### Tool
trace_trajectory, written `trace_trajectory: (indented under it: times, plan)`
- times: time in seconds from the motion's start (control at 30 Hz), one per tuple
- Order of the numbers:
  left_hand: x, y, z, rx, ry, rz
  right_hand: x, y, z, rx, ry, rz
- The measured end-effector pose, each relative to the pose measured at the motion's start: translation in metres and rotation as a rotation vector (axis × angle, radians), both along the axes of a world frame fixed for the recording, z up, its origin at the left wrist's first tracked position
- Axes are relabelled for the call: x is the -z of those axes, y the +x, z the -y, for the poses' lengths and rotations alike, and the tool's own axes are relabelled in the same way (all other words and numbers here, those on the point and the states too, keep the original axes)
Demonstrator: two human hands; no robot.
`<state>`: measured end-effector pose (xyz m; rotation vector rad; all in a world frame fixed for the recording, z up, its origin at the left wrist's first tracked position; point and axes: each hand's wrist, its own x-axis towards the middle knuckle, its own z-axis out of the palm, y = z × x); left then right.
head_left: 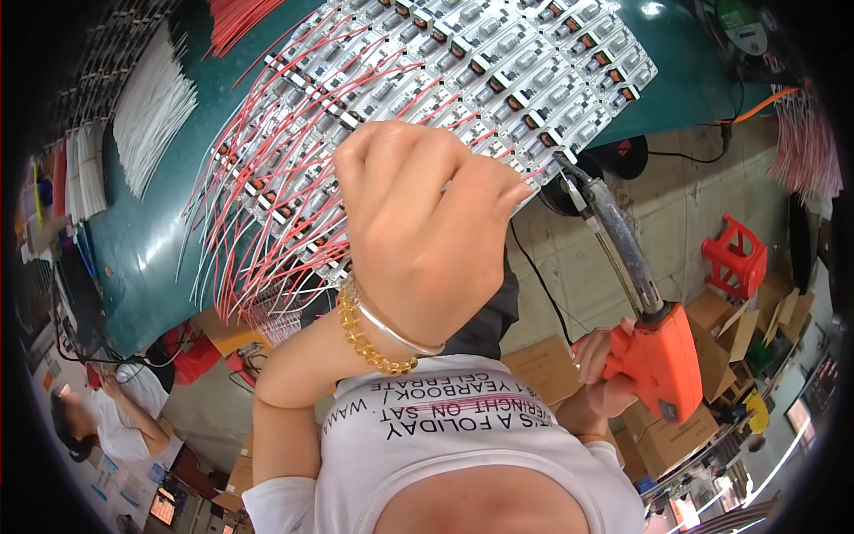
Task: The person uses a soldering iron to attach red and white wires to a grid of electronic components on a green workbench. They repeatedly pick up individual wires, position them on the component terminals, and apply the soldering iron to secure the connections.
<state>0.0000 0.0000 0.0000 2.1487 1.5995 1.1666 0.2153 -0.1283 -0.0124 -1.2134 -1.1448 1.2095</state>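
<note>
White fabric of the person's printed shirt [445, 427] fills the lower middle. Above it, the left hand [422, 209] shows its back, fingers curled downward; the fingertips are hidden, so whether they pinch anything cannot be told. Its wrist wears a yellow bead bracelet [356, 334] and a silver bangle [402, 335]. To the right, the right hand [609, 369] wraps the grip of an orange soldering gun [663, 365], whose metal nozzle points up toward the board's edge; contact is unclear.

Under and beyond the left hand lies a panel of silvery circuit boards [507, 53], lined with small components and trailing red and white wires [240, 240]. It rests on a green table [147, 285], its near edge jutting past the tabletop.

Farther off are a white wire bundle [153, 111], a red wire bundle [240, 22], a red stool [737, 256], cardboard boxes [672, 436], a co-worker in white [133, 405] at lower left and someone in yellow [756, 412] at lower right.
</note>
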Motion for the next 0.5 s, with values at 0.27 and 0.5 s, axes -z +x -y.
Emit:
trace_trajectory:
  times: [0.27,0.5]
  plan:
    - [0.001,0.007,0.002,0.005,-0.053,-0.096,0.014,0.020,0.020,0.000,0.045,0.175]
    - [0.003,0.004,0.001,-0.008,-0.043,-0.108,0.004,0.018,0.020,-0.025,-0.090,0.393]
